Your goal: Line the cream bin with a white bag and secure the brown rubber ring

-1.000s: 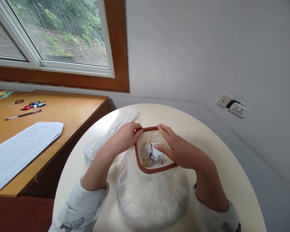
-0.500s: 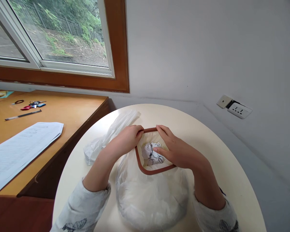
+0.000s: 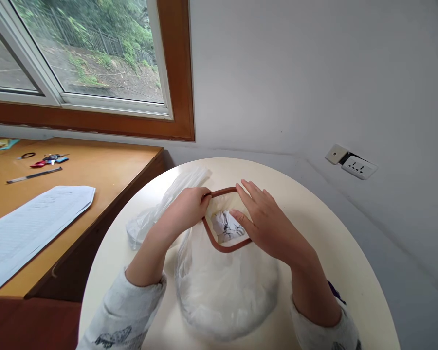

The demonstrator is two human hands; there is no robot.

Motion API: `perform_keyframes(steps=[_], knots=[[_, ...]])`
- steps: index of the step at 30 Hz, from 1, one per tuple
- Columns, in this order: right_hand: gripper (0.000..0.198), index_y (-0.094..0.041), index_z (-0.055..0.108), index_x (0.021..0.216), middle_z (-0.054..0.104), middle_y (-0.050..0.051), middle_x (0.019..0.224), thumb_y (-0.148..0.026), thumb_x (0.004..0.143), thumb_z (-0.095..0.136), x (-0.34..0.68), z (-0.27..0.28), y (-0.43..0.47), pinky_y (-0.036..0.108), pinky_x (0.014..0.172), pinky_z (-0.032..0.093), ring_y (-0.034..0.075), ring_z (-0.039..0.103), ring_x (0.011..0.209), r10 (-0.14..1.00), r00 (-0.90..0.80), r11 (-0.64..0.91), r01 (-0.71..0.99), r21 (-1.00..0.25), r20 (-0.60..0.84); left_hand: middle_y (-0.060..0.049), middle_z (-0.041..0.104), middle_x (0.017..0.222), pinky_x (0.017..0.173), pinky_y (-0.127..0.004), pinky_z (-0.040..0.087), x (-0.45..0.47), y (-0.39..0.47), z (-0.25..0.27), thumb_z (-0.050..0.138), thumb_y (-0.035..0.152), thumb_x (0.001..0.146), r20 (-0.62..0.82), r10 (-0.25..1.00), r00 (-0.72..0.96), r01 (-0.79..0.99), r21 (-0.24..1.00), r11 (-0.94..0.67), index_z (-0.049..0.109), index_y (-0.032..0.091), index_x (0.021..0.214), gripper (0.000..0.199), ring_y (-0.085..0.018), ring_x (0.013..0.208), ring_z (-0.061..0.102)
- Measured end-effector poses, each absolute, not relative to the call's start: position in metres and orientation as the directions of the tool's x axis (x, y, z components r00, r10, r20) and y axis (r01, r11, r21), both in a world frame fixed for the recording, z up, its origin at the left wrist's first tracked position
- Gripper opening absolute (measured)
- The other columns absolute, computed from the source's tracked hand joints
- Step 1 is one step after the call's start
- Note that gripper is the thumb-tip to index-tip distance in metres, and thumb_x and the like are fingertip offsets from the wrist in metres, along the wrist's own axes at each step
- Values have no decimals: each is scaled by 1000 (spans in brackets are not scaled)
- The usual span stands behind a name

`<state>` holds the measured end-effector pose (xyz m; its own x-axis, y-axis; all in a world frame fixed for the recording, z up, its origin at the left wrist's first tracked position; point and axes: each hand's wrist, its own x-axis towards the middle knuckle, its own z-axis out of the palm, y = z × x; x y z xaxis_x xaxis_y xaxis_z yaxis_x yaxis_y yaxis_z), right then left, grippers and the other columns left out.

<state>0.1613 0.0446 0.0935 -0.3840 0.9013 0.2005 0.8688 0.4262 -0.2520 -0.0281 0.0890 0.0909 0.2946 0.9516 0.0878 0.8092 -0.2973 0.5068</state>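
A rounded square brown rim (image 3: 224, 249) frames the mouth of a container wrapped in a white translucent plastic bag (image 3: 226, 296). Crumpled white paper (image 3: 226, 227) with dark marks lies inside the mouth. My left hand (image 3: 190, 206) is closed on the rim's left side, pinching it between thumb and fingers. Across the rim's right side rests my right hand (image 3: 264, 218), fingers stretched out and thumb apart over the opening. Another clear plastic bag (image 3: 168, 201) lies loosely on the table, partly behind my left hand and forearm.
The round cream table (image 3: 324, 272) stands by the wall. To its left is a wooden desk (image 3: 120, 165) bearing paper sheets (image 3: 44, 221), a pen (image 3: 34, 175), keys (image 3: 51, 159) and a black ring (image 3: 28, 155). A wall socket (image 3: 359, 167) is at right.
The brown rim has shifted slightly up and tilted in my hands. My right hand has turned a little, with its fingers raised and more spread. My left hand keeps its hold.
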Motion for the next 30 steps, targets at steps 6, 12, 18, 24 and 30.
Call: perform_keyframes(steps=[6, 12, 18, 24, 30], knots=[[81, -14, 11, 144, 6, 12, 150, -67, 83, 16, 148, 91, 42, 51, 108, 12, 27, 0, 138, 936, -344, 347, 878, -330, 70, -4, 64, 79, 50, -24, 37, -31, 91, 92, 31, 24, 83, 125, 951, 284, 793, 527, -306, 55, 23, 117, 42, -14, 56, 55], [83, -13, 14, 143, 7, 13, 150, -69, 82, 13, 147, 84, 47, 50, 109, 8, 28, 0, 138, 934, -353, 352, 887, -299, 52, -4, 65, 75, 47, -22, 35, -29, 90, 93, 29, 21, 83, 73, 950, 303, 788, 542, -293, 55, 25, 120, 45, -12, 50, 54], [82, -13, 21, 142, 12, 12, 150, -69, 82, 13, 147, 84, 48, 50, 109, 7, 28, 3, 138, 926, -371, 376, 881, -287, 75, -3, 66, 76, 46, -24, 33, -29, 90, 93, 28, 20, 83, 88, 946, 310, 790, 530, -309, 57, 27, 115, 44, -14, 51, 55], [82, -13, 19, 142, 13, 12, 149, -68, 81, 24, 160, 77, 64, 46, 109, 11, 24, 6, 138, 939, -322, 343, 887, -309, 117, -2, 61, 62, 44, -26, 30, -36, 82, 99, 33, 26, 82, 52, 974, 221, 883, 414, -223, 57, 22, 106, 34, -16, 47, 51], [57, -10, 40, 131, 41, 20, 134, -47, 89, 31, 183, 70, 80, 48, 96, 31, 31, 39, 122, 859, 51, 108, 954, -278, 509, -2, 56, 60, 45, -26, 33, -45, 70, 110, 34, 34, 84, 14, 969, 246, 908, 346, -235, 56, 22, 77, 26, -18, 53, 50]])
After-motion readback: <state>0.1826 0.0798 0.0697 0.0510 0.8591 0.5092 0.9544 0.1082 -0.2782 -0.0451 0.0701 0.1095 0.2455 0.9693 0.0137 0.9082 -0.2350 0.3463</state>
